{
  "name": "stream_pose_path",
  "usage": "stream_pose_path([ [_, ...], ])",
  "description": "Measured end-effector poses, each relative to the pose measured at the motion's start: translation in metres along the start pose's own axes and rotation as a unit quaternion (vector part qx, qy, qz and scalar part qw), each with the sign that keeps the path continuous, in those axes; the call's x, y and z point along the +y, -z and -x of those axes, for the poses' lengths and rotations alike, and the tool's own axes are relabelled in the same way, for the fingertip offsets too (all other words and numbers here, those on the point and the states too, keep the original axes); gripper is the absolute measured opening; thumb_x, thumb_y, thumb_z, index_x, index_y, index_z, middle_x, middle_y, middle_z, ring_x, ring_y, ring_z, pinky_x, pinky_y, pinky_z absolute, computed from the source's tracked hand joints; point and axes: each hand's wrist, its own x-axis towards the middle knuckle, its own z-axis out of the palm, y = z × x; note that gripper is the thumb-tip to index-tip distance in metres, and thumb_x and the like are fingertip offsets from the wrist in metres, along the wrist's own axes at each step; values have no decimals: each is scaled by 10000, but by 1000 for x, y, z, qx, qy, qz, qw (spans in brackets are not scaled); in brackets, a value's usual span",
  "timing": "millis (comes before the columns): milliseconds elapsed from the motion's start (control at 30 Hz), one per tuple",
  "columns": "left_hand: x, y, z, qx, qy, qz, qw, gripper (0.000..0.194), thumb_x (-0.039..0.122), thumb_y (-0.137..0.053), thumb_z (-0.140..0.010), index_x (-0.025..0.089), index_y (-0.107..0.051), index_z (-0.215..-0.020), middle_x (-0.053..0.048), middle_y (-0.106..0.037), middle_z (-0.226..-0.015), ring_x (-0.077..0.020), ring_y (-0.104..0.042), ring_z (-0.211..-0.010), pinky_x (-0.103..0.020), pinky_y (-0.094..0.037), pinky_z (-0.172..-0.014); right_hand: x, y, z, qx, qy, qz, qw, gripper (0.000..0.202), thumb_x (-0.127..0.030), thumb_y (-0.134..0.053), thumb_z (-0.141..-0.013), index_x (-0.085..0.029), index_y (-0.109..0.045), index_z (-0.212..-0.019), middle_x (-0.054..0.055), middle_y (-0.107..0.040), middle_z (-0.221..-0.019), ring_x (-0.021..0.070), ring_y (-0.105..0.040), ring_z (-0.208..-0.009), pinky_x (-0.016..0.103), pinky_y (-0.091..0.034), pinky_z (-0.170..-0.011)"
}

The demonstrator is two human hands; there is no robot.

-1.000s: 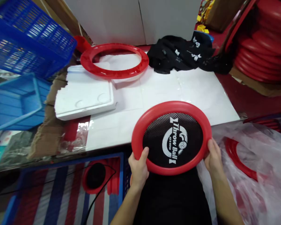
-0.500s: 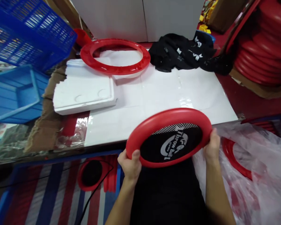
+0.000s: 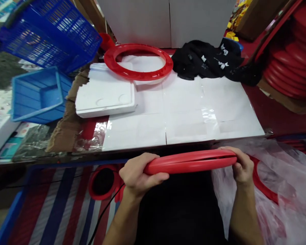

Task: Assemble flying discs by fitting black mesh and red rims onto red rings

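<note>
A red throw-ball disc [image 3: 188, 162] is held edge-on in front of my body, just off the table's front edge. Along its rim runs a seam with a dark gap towards the right; its printed black face is out of sight. My left hand [image 3: 140, 172] grips the left end, thumb below and fingers above. At the right end, my right hand [image 3: 242, 165] is closed round the rim. Beyond the disc, a loose red ring [image 3: 140, 75] rests partly on a white foam block [image 3: 104, 98]. Black printed mesh fabric [image 3: 206, 61] lies crumpled at the back of the table.
White sheets [image 3: 186, 112] cover the tabletop. Blue baskets [image 3: 38, 95] stand at the left, and stacked red rings [image 3: 290, 68] fill a carton at the right. Below are a striped-lined bin [image 3: 66, 204] with red discs and clear plastic bags [image 3: 295, 183] with red rings.
The disc has been tilted from showing its printed face to edge-on, both hands still on it. My view has shifted slightly, so the table things appear further right.
</note>
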Motion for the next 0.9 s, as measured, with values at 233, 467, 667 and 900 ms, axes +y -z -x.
stream_pose_path([
  [233, -1, 37, -13, -259, -40, 158, 952, 551, 701, -728, -943, 213, -688, -1196, -43, -794, -863, -187, -758, -686, -270, -584, -630, -69, 25, -19, -215, 112, 101, 965, 553, -517, -742, -993, -228, -656, -1456, 97, -797, -1239, 264, -773, -1120, 383, -604, -995],
  [467, 7, 83, -26, -314, -54, 155, 935, 421, 453, -744, -997, 197, -645, -1316, -62, -815, -983, -209, -790, -796, -302, -579, -689, -112, 20, -20, -210, 174, 165, 948, 447, -388, -642, -1062, -155, -615, -1442, 120, -797, -1179, 250, -773, -1054, 383, -607, -981],
  [667, 28, 67, -38, -336, -63, 114, 933, 415, 470, -623, -1078, 195, -577, -1385, -76, -827, -1113, -199, -816, -886, -276, -621, -735, -121, 24, -51, -261, 211, 188, 923, 392, -343, -605, -1075, -125, -598, -1400, 140, -785, -1178, 257, -769, -1074, 381, -629, -956],
  [900, 42, 40, -51, -274, -194, 82, 938, 389, 504, -678, -1052, 166, -630, -1239, -67, -818, -967, -218, -799, -774, -294, -634, -669, -142, -5, -64, -312, 255, 205, 892, 348, -377, -597, -1082, -113, -628, -1306, 139, -799, -1104, 270, -773, -958, 406, -648, -831],
])
